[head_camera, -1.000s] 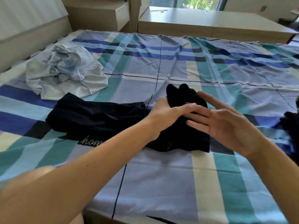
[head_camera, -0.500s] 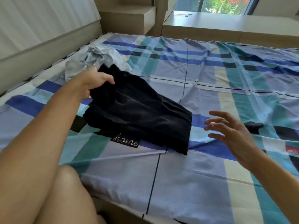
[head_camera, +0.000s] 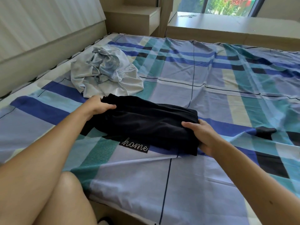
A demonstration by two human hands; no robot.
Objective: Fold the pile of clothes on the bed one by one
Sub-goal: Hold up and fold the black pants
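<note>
Both arms are extended forward; the black garment (head_camera: 146, 124) is gripped by the left hand (head_camera: 99, 106) and the right hand (head_camera: 199, 133), fingers curled.

Right hand (head_camera: 203, 135) fingers hidden under black garment (head_camera: 146, 124). Dark item (head_camera: 266, 131) toward bed (head_camera: 211, 184) right edge: can't identify. Bed cropped right and bottom.

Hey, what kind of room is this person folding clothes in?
Most likely a bedroom: a bed with a plaid sheet fills the view, a headboard runs along its left, and a wooden bedside unit stands near a window.
</note>
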